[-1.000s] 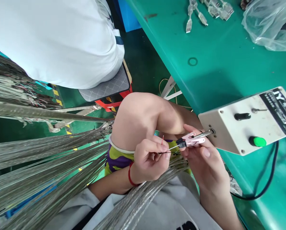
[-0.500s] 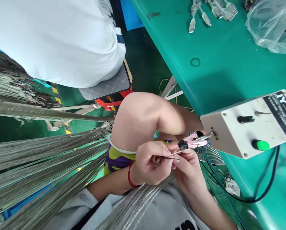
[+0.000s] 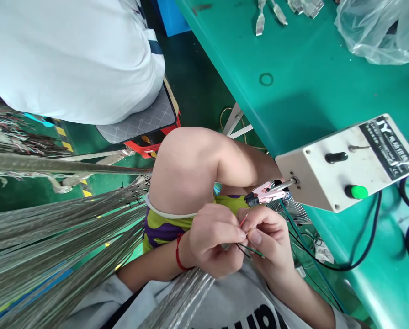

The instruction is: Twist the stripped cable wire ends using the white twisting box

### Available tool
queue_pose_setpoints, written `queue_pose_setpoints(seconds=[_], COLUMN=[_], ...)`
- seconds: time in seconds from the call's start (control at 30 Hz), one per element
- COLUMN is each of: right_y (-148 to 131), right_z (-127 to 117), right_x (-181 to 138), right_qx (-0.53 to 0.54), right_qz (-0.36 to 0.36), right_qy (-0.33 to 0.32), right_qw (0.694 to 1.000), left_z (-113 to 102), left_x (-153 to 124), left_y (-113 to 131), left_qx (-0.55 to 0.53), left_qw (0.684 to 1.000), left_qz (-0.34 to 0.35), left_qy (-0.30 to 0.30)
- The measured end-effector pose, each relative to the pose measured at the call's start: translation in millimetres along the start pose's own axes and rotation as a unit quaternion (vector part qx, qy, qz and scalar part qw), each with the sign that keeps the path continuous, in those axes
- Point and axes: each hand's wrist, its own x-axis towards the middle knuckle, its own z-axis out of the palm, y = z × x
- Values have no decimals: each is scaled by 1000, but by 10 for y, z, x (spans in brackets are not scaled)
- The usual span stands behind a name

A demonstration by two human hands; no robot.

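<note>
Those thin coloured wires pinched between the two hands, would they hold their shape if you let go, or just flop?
Probably floppy: the coloured wires look hair-thin and splay in different directions past the left hand and right hand. Likely very light, since fingertips alone hold them. They seem easy to kink or snap, being so fine beside the thick cable bundle.

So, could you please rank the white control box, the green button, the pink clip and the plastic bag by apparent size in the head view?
1. white control box
2. plastic bag, cropped, so unsure
3. pink clip
4. green button
</note>
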Motion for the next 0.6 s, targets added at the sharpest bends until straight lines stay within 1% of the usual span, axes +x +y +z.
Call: queue_pose_setpoints(seconds=[0.1,0.2,0.27,0.43,0.6], right_y=[-23,-49,-66,-91,-78], right_z=[37,60,66,69,65], right_x=[21,35,40,49,74], right_qx=[30,37,34,30,25], right_qz=[36,53,59,63,65], right_qy=[10,20,29,33,34], right_qw=[999,998,997,997,997], left_z=[27,71,94,110,121], left_x=[70,104,104,92,120], left_y=[25,53,60,40,29], left_qx=[-17,-18,-18,-32,-28], left_qw=[1000,999,999,999,998], left_qz=[0,-13,-21,-15,-10], left_qy=[3,26,35,29,49])
